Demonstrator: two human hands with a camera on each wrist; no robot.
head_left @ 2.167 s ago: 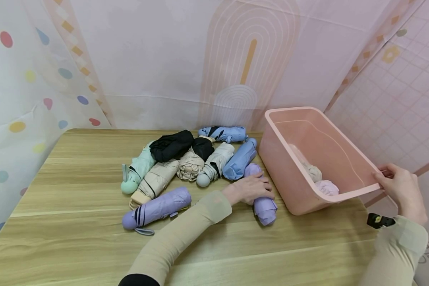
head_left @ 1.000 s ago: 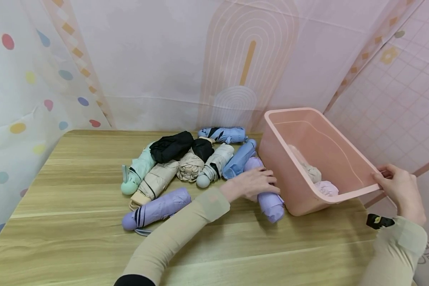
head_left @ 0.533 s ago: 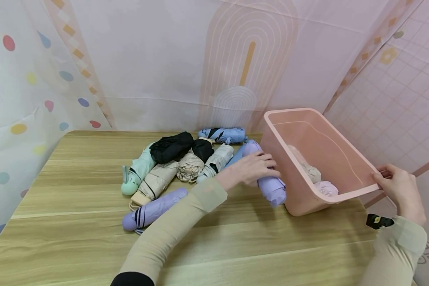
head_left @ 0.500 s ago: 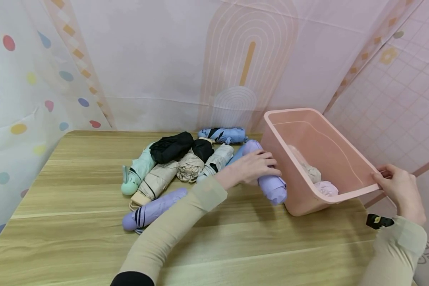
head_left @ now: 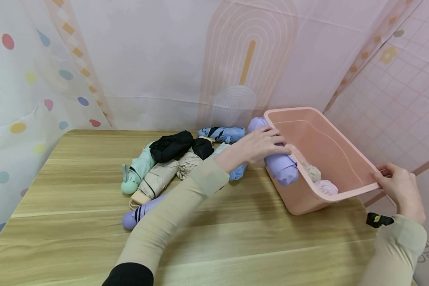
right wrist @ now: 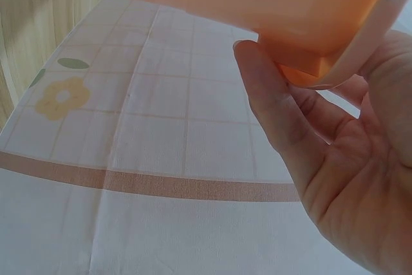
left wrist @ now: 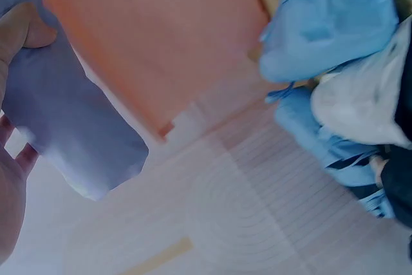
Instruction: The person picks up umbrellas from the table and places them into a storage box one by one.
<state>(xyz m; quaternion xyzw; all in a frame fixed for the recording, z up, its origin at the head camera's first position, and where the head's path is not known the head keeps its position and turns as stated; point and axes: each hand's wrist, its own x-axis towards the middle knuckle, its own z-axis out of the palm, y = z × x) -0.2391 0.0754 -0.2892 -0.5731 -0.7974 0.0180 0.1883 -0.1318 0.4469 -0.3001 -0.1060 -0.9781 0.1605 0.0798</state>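
My left hand (head_left: 255, 146) grips a folded purple umbrella (head_left: 281, 169) around its middle, raised beside the left rim of a pink plastic bin (head_left: 296, 198). In the left wrist view the purple umbrella (left wrist: 77, 114) lies across the palm, thumb over it. My right hand (head_left: 402, 190) pinches the bin's near right rim corner; the right wrist view shows fingers under the bin's rim (right wrist: 360, 49) there. The bin tilts, and a beige bundle (head_left: 312, 173) and a pale lilac bundle (head_left: 327, 187) lie inside it.
Folded umbrellas crowd the wooden table (head_left: 75, 254): mint (head_left: 139, 169), black (head_left: 171, 146), beige (head_left: 157, 178), blue (head_left: 223, 134), and another purple one (head_left: 130, 220) partly hidden by my left forearm. A patterned cloth (head_left: 157, 71) hangs behind the table.
My left hand has taken the purple umbrella off the table and carried it up and away to the bin's left rim. My right hand stays on the bin corner.
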